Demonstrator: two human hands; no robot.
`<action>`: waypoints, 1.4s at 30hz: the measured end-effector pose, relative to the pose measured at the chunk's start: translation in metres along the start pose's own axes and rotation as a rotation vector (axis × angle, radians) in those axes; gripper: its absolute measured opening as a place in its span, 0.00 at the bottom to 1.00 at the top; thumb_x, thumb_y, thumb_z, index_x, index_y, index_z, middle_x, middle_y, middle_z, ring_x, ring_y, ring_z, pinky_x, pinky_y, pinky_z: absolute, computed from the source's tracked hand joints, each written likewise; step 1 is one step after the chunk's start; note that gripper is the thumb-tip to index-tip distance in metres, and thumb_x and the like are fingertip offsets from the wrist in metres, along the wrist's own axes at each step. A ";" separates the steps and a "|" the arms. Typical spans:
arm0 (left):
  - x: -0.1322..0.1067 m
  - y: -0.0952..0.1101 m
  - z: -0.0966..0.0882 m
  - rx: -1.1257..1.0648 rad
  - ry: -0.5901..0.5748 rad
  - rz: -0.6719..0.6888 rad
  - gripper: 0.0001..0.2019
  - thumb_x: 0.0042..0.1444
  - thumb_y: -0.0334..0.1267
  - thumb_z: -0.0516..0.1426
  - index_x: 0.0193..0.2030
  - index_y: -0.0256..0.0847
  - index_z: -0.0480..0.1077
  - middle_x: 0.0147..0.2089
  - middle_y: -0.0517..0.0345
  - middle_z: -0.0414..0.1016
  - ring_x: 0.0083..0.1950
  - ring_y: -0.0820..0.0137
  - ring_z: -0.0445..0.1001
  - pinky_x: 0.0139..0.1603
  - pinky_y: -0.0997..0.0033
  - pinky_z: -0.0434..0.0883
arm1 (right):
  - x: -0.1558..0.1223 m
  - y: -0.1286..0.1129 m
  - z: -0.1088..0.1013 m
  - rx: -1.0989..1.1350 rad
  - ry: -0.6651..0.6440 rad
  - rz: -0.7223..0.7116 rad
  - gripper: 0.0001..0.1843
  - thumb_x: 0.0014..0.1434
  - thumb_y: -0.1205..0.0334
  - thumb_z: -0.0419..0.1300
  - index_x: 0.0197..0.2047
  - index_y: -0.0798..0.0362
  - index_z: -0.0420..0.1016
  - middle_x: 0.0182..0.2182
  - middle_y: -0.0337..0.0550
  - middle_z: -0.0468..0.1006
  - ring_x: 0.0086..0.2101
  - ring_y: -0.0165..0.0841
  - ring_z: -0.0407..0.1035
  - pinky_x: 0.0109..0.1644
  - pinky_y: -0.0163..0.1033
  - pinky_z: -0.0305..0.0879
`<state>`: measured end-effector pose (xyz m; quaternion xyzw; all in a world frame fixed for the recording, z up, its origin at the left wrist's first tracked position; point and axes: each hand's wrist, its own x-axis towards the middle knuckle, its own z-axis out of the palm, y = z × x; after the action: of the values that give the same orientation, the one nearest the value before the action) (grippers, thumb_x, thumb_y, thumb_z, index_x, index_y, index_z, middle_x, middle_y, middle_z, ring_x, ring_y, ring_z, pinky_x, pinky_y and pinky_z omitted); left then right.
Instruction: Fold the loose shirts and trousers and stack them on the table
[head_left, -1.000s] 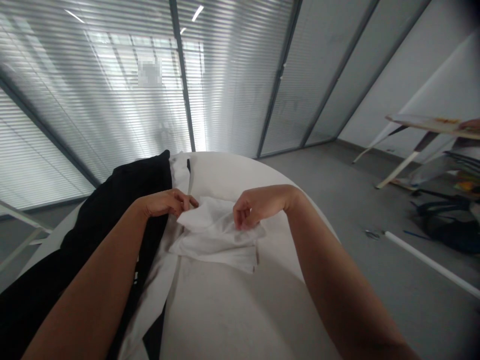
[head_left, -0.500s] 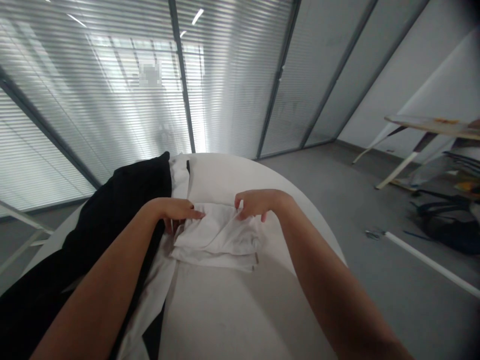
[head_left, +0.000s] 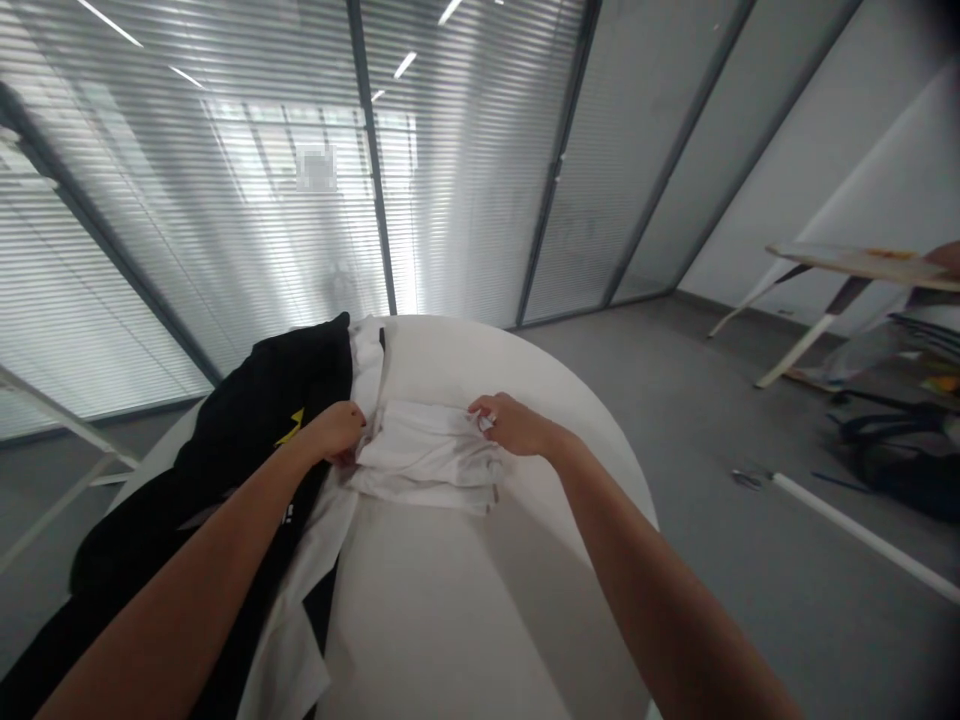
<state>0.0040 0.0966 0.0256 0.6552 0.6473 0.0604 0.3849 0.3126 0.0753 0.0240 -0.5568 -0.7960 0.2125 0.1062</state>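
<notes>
A folded white cloth lies in a flat, layered stack near the middle of the round white table. My left hand grips its left edge with curled fingers, beside a black garment with a small yellow mark. My right hand pinches the cloth's far right corner between fingertips and thumb. A long strip of white fabric runs from under the stack toward me, over the black garment. My left hand hides part of the cloth's edge.
The table's curved rim is close beyond both hands. Slatted glass partitions stand behind it. To the right, a grey floor holds a white tube and a black bag. A side table stands farther off, with what may be a person's hand at its end.
The white cloth now lies flatter and more compact. My right hand has moved in to its far corner, and my left hand has closed on the left edge. The view has tilted slightly.
</notes>
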 end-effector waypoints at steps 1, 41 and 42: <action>-0.006 0.001 0.005 -0.009 0.039 -0.029 0.22 0.54 0.58 0.47 0.40 0.39 0.65 0.26 0.52 0.70 0.24 0.62 0.73 0.22 0.67 0.67 | -0.004 -0.002 0.002 -0.010 0.050 0.054 0.22 0.54 0.72 0.57 0.53 0.53 0.70 0.50 0.52 0.72 0.52 0.39 0.64 0.53 0.38 0.59; -0.067 -0.023 0.010 0.000 -0.138 0.110 0.26 0.46 0.64 0.57 0.20 0.39 0.66 0.22 0.56 0.73 0.20 0.73 0.67 0.25 0.74 0.62 | -0.042 -0.013 0.011 0.339 -0.149 -0.031 0.31 0.50 0.58 0.65 0.56 0.58 0.64 0.31 0.39 0.72 0.29 0.29 0.64 0.32 0.34 0.58; -0.067 -0.024 0.010 0.007 -0.145 0.111 0.26 0.46 0.64 0.57 0.20 0.39 0.66 0.22 0.55 0.73 0.21 0.73 0.68 0.25 0.74 0.63 | -0.043 -0.010 0.010 0.330 -0.167 -0.029 0.31 0.50 0.59 0.65 0.56 0.58 0.64 0.30 0.38 0.71 0.28 0.29 0.63 0.31 0.34 0.57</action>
<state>-0.0197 0.0290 0.0332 0.6941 0.5805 0.0321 0.4246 0.3158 0.0302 0.0226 -0.5006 -0.7644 0.3841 0.1325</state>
